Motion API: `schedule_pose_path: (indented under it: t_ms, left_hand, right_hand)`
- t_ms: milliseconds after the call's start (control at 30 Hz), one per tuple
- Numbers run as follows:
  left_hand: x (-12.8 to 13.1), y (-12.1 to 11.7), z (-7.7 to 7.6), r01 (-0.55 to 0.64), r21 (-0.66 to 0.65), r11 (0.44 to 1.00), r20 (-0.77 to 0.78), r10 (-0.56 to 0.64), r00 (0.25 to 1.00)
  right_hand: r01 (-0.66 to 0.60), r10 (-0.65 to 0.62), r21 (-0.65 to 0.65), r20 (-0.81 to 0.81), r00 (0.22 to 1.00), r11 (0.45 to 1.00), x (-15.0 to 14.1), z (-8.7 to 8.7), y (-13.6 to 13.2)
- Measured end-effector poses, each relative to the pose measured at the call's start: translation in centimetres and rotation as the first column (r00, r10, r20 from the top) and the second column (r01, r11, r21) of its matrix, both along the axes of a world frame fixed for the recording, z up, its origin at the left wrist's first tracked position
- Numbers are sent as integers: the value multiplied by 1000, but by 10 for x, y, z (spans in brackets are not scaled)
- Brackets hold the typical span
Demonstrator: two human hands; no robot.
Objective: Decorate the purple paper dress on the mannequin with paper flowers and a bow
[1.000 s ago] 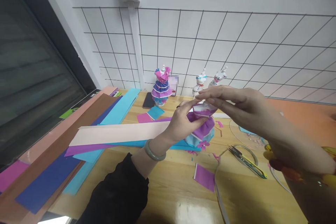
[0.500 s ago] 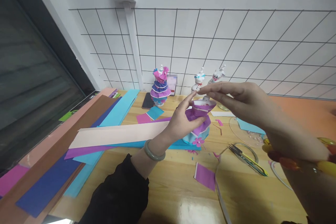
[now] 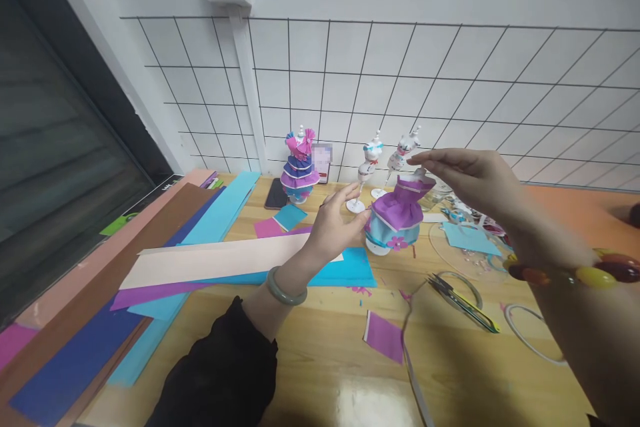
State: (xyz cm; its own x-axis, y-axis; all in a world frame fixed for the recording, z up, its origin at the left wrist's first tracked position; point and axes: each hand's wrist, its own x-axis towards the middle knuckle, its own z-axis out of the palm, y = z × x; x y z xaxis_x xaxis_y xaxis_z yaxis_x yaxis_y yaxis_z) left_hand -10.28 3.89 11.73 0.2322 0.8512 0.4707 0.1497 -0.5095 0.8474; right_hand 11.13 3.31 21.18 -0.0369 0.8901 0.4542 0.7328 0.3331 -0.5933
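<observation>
A small dress form (image 3: 397, 213) wears a purple crepe-paper top over a light blue skirt with a pink flower. It leans to the right in view, its white base low at the left. My right hand (image 3: 470, 177) has its fingers together around the top of the form, hiding the neck; the thumb is out of sight behind them. Just left of the skirt, my left hand (image 3: 335, 225) is open, fingers and thumb apart, the thumb close to the skirt's edge. Whether it touches the paper I cannot tell.
Behind stand a ruffled dress form (image 3: 301, 167) and two white dress forms (image 3: 371, 157). Long coloured paper strips (image 3: 220, 260) cover the left side. A yellow-handled cutter (image 3: 465, 307), a purple paper piece (image 3: 384, 335) and a ribbon (image 3: 414, 373) lie in front. A phone (image 3: 276, 195) lies behind.
The small dress form has moved to the right along with my right hand. My left hand has come off it and now stays at its left. The view has shifted slightly.
</observation>
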Motion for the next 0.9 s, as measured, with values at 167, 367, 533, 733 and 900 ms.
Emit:
schedule_pose_path:
  t_ms: [167,367,533,733,900]
  left_hand:
    - [1,5,-2,-23,21,1000,-19,23,1000]
    - [1,8,-6,-37,34,999,-63,40,997]
    - [2,11,-8,-35,21,999,-71,36,997]
    - [2,10,-8,-22,9,1000,-78,22,997]
    - [3,11,-11,16,2,1000,-65,-16,998]
  right_hand:
    - [-16,10,-68,-85,996,998,12,-8,10]
    - [32,-42,-56,-188,981,998,14,-10,15]
    - [108,-118,-64,-162,980,992,12,-8,17]
    - [127,-128,-15,-147,981,992,18,-11,23]
    - [140,-142,-28,-141,980,990,17,-12,22]
